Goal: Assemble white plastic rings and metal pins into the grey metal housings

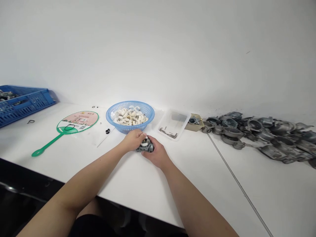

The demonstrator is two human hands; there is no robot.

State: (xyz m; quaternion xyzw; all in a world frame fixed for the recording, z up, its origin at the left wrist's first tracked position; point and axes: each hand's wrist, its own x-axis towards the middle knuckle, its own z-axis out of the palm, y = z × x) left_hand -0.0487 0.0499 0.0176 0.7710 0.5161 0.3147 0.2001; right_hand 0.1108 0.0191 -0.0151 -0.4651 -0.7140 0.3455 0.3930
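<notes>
A small grey metal carburetor body (148,148) rests on the white table in front of me, between my two hands. On its top shows a white curved plastic float (144,144). My left hand (133,139) is closed on the carburetor's left side, its fingers bent over the top near the float. Around the right side wraps my right hand (158,154), thumb at the near edge and fingers behind. My fingers hide much of the part. Just behind stands a blue plastic basket (111,121) heaped with similar white floats (130,116).
Right of the basket sit a clear tray (181,126) with thin metal pins and a beige box (198,125). Grey metal castings (266,131) pile up at right, beside a long thin rod (237,181). At left lie a green-handled fan (49,143) and a blue crate (29,105).
</notes>
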